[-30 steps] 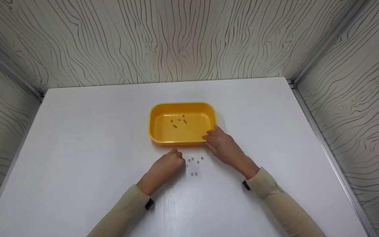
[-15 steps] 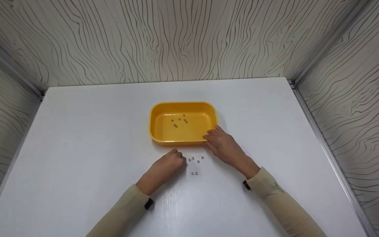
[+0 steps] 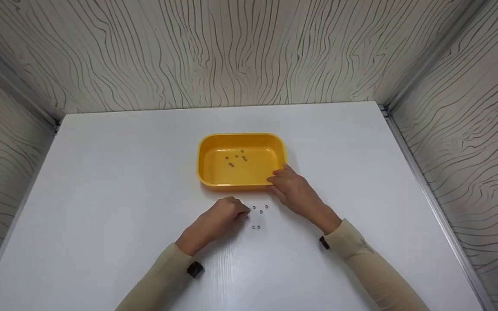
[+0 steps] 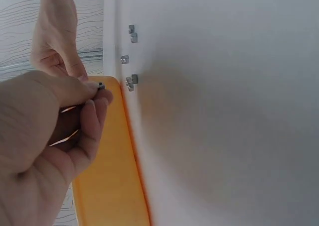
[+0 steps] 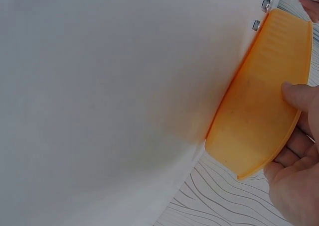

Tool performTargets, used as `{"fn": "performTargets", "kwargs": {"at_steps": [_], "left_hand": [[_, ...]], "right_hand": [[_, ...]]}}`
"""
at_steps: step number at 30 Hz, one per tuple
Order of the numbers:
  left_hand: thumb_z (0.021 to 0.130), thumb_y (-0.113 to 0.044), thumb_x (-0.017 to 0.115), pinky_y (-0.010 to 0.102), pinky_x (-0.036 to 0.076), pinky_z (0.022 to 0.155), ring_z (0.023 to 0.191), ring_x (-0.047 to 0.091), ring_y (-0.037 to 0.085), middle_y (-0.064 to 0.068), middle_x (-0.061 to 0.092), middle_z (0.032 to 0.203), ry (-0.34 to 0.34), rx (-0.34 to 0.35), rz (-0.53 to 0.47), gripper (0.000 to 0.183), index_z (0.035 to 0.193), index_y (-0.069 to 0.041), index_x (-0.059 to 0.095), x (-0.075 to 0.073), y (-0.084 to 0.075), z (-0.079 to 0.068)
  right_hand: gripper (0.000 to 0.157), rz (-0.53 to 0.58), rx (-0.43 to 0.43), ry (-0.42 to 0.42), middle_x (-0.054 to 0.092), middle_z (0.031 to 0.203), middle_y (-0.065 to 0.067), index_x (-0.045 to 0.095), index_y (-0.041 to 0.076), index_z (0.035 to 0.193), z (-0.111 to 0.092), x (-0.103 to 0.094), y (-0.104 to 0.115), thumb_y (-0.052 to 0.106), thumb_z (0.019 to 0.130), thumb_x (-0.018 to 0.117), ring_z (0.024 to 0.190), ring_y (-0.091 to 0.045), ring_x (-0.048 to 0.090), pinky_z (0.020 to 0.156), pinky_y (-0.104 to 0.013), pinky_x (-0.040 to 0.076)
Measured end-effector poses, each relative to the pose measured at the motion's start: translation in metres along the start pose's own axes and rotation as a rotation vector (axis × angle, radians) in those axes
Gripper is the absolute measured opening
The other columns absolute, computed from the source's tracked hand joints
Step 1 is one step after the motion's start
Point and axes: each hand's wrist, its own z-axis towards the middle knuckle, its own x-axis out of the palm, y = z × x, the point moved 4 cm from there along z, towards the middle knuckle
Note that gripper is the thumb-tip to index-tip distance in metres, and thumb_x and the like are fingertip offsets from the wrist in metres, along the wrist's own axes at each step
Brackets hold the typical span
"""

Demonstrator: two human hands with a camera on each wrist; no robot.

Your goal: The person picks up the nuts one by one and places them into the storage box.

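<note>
My left hand (image 3: 219,218) is in front of the yellow plastic bin (image 3: 240,186), beside the loose metal nuts on the table. In the left wrist view its thumb and index finger pinch a small dark metal nut (image 4: 101,85). Several more nuts (image 4: 124,59) lie past the fingertips, some touching in pairs. My right hand (image 3: 296,194) grips the bin's near right corner, with the thumb on the outer wall (image 5: 259,91) and the fingers over the rim. Inside the bin lie several small nuts (image 3: 237,156).
Two nuts (image 3: 256,227) sit a little nearer to me than the other loose ones. The white table (image 3: 123,172) is bordered at the back and sides by wood-grain patterned panels (image 3: 231,52).
The left hand has shifted slightly right, its fingertips reaching further over the loose nuts. The right hand stays on the bin's corner, and the bin has not moved noticeably.
</note>
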Motion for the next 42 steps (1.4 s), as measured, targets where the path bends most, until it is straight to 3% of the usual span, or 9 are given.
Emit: {"fn": "performTargets", "kwargs": {"at_steps": [6,9,11,19,24,32,38,42], "left_hand": [[0.099,-0.010,0.072,0.023,0.061,0.083,0.091,0.073,0.014,0.003,0.082,0.105,-0.035,-0.126,-0.463,0.016,0.111,-0.007,0.082,-0.011,0.003,-0.004],[0.100,-0.013,0.072,0.019,0.060,0.083,0.095,0.075,0.022,0.004,0.082,0.106,-0.066,-0.207,-0.666,0.018,0.114,-0.008,0.081,-0.019,0.006,-0.006],[0.100,-0.016,0.072,0.018,0.059,0.084,0.098,0.075,0.026,0.004,0.082,0.107,-0.090,-0.255,-0.743,0.018,0.115,-0.010,0.081,-0.024,0.008,-0.007],[0.098,-0.025,0.075,0.021,0.060,0.083,0.091,0.072,0.018,0.005,0.081,0.104,-0.170,-0.317,-0.821,0.020,0.112,-0.013,0.082,-0.042,0.016,0.002],[0.097,-0.019,0.076,0.025,0.061,0.088,0.093,0.073,0.015,0.005,0.081,0.105,-0.298,-0.381,-0.919,0.017,0.110,-0.009,0.082,-0.056,0.025,0.016],[0.098,-0.015,0.074,0.025,0.060,0.087,0.088,0.068,0.017,0.003,0.078,0.096,-0.532,-0.593,-1.150,0.018,0.109,-0.003,0.081,-0.063,0.047,0.038],[0.099,-0.011,0.071,0.026,0.059,0.084,0.082,0.063,0.014,0.004,0.075,0.092,-0.606,-0.760,-1.261,0.020,0.110,0.004,0.078,-0.057,0.060,0.049],[0.099,-0.011,0.070,0.024,0.058,0.080,0.081,0.062,0.014,0.005,0.074,0.092,-0.619,-0.843,-1.262,0.022,0.112,0.005,0.077,-0.055,0.065,0.052]], "right_hand": [[0.023,0.005,0.018,0.028,0.079,0.115,-0.010,0.078,0.004,0.117,0.000,0.001,0.001,0.018,0.100,0.073,0.117,-0.026,0.071,0.124,-0.048,0.041],[0.025,0.005,0.033,0.046,0.079,0.117,-0.010,0.078,0.005,0.119,0.000,0.001,0.001,0.020,0.101,0.072,0.117,-0.026,0.071,0.125,-0.047,0.040],[0.026,0.006,0.040,0.054,0.078,0.118,-0.010,0.077,0.005,0.120,0.000,0.001,0.001,0.021,0.101,0.072,0.117,-0.026,0.071,0.125,-0.046,0.040],[0.027,0.007,0.076,0.078,0.078,0.118,-0.009,0.077,0.005,0.120,0.002,0.000,0.000,0.024,0.101,0.071,0.119,-0.026,0.070,0.126,-0.046,0.039],[0.027,0.014,0.095,0.095,0.078,0.119,-0.009,0.077,0.005,0.121,0.002,0.000,-0.002,0.023,0.102,0.070,0.119,-0.026,0.070,0.126,-0.046,0.038],[0.027,0.045,0.056,0.065,0.078,0.118,-0.008,0.077,0.005,0.121,0.001,0.001,-0.003,0.022,0.102,0.070,0.118,-0.025,0.070,0.127,-0.046,0.037],[0.028,0.040,0.051,0.075,0.078,0.119,-0.008,0.076,0.005,0.122,0.002,0.002,-0.003,0.024,0.103,0.068,0.119,-0.026,0.069,0.128,-0.046,0.037],[0.028,0.037,0.036,0.057,0.078,0.119,-0.007,0.077,0.005,0.122,0.002,0.002,-0.002,0.024,0.102,0.069,0.118,-0.026,0.070,0.127,-0.046,0.038]]}}
